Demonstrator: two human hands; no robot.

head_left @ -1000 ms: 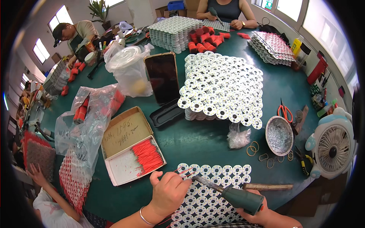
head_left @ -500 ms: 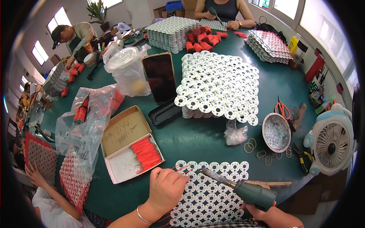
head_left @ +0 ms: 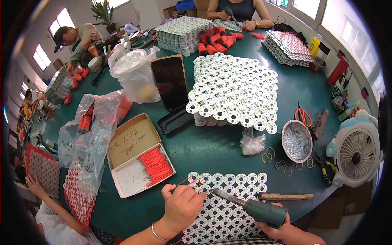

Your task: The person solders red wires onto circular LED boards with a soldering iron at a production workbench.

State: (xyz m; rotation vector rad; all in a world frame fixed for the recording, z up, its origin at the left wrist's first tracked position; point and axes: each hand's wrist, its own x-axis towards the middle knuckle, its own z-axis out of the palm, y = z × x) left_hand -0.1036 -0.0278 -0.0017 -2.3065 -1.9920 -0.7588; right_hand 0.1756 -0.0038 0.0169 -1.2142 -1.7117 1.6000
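Observation:
My left hand, a bracelet at its wrist, pinches a thin red wire over the upper left of a white panel of round circuit boards. Other red wires lie along the panel's left edge. In my right hand is a soldering iron with a green gun-shaped handle. Its dark metal tip points left and hangs at the panel beside my left fingertips; contact cannot be made out. To the left, an open cardboard box holds a bundle of cut red wires.
Beyond the panel stand a tall stack of similar panels and a phone. At right are a metal bowl, red-handled scissors, pliers, a wooden strip and a fan. Other people sit around the table.
The soldering iron has moved left and slightly down, its tip now nearer my left fingers. My left hand has shifted a little right and down.

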